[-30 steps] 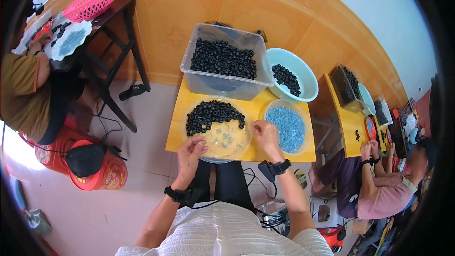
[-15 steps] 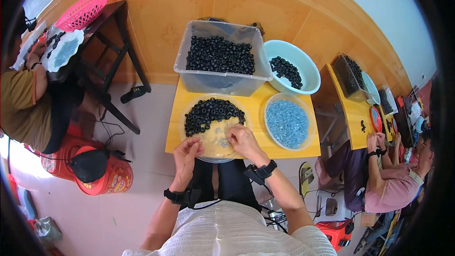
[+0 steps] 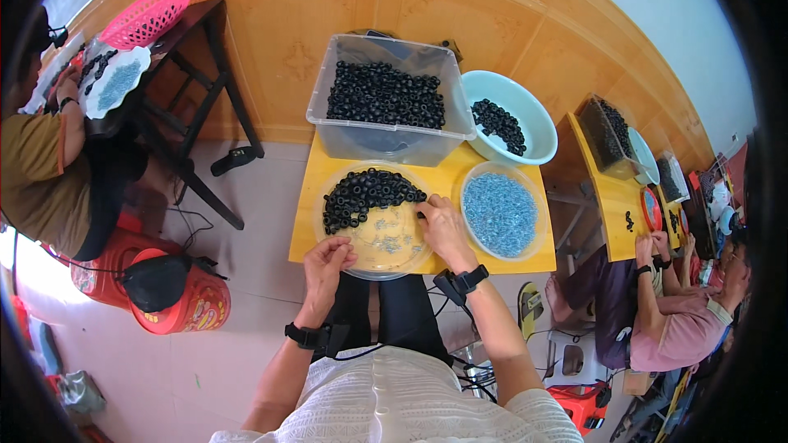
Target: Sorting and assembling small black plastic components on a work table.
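— On the yellow table [image 3: 324, 221], what could be upset from here?

— The shallow clear dish [image 3: 373, 217] is set at the near edge, its rim just over it. A knock from a wrist could be enough to tip it, and the black rubber rings [image 3: 365, 193] heaped in its far half would be scattered to the floor. The small pale parts [image 3: 386, 238] loose on its bare half could also be swept off unnoticed.

— How are the hands placed?

— The left hand [image 3: 327, 267] is held at the dish's near rim, fingers curled together; whether a part is pinched cannot be told. The right hand [image 3: 443, 226] is laid at the dish's right side, fingertips touching the rings.

— And the containers?

— Behind the dish, a clear plastic bin [image 3: 386, 135] is filled with black rings. Right of it, a pale blue basin [image 3: 513, 119] holds fewer. Beside the right hand, a round dish [image 3: 501, 213] is filled with small blue pieces.
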Motion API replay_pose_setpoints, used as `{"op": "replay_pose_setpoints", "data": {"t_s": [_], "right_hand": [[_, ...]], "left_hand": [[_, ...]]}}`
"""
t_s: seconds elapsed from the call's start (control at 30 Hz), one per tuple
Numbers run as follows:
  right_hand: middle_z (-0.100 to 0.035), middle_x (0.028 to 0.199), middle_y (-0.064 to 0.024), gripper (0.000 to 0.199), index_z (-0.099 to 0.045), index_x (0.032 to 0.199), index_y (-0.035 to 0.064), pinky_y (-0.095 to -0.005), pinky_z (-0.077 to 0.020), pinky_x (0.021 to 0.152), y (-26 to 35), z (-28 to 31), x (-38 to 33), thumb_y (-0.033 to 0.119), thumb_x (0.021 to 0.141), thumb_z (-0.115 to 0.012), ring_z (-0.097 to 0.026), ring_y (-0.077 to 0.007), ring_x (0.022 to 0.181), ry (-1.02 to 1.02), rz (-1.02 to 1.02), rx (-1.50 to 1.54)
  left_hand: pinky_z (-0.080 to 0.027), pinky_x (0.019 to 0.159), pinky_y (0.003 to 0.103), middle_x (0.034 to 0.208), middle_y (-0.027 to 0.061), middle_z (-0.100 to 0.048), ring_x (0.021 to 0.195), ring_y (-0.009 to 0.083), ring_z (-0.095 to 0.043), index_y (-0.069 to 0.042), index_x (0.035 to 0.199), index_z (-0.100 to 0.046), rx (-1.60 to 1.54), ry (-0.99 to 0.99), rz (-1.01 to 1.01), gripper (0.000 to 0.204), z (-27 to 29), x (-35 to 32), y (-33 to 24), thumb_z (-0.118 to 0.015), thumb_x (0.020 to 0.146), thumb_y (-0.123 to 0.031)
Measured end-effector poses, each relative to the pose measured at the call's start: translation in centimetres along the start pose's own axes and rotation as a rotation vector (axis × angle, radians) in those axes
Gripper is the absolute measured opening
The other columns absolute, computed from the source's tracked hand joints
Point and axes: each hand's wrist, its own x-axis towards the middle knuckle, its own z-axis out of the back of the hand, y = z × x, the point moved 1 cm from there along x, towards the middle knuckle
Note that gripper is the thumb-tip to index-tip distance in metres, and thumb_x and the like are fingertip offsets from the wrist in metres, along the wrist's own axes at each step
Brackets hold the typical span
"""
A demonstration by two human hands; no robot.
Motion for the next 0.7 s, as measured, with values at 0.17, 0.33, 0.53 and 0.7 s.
{"op": "replay_pose_setpoints", "data": {"t_s": [0.17,0.33,0.53,0.7], "right_hand": [[-0.054,0.088,-0.0141,0.021,-0.062,0.088,0.0034,-0.0393,-0.0443,0.074,0.1,0.2,-0.1,-0.001,0.068,-0.058,-0.051,-0.0331,0.087,0.076,0.05,-0.071],[-0.054,0.081,-0.0136,0.017,-0.06,0.084,0.0014,-0.0383,-0.0446,0.068,2.8,1.5,-1.6,0.002,0.066,-0.061,-0.055,-0.0317,0.078,-0.024,0.035,0.365],[-0.053,0.078,-0.0123,0.021,-0.06,0.087,0.0028,-0.0351,-0.0466,0.063,9.1,0.4,-4.4,-0.003,0.067,-0.061,-0.056,-0.0301,0.074,-0.149,0.121,0.539],[-0.054,0.079,-0.0129,0.025,-0.059,0.092,0.0029,-0.0355,-0.0473,0.063,9.9,-0.4,-5.1,-0.003,0.068,-0.062,-0.056,-0.03,0.076,-0.145,0.131,0.535]], "left_hand": [[-0.052,0.065,0.022,0.084,0.0076,-0.06,0.07,0.0118,-0.061,0.004,0.098,-0.058,-0.031,-0.007,0.001,0.015,-0.1,0.1,-0.1,-0.055,0.085,-0.003],[-0.051,0.067,0.022,0.085,0.0078,-0.061,0.072,0.0122,-0.061,0.004,0.098,-0.059,-0.029,-0.008,0.011,0.017,-0.5,-0.3,-1.0,-0.057,0.084,-0.004],[-0.051,0.069,0.023,0.087,0.0076,-0.063,0.077,0.0125,-0.061,0.003,0.098,-0.059,-0.03,0.216,0.02,0.018,-2.8,-1.9,-2.7,-0.061,0.082,-0.006],[-0.052,0.069,0.024,0.086,0.0075,-0.063,0.075,0.0117,-0.061,0.003,0.097,-0.059,-0.095,0.185,0.063,0.018,-1.8,-1.9,-2.6,-0.062,0.081,-0.004]]}}
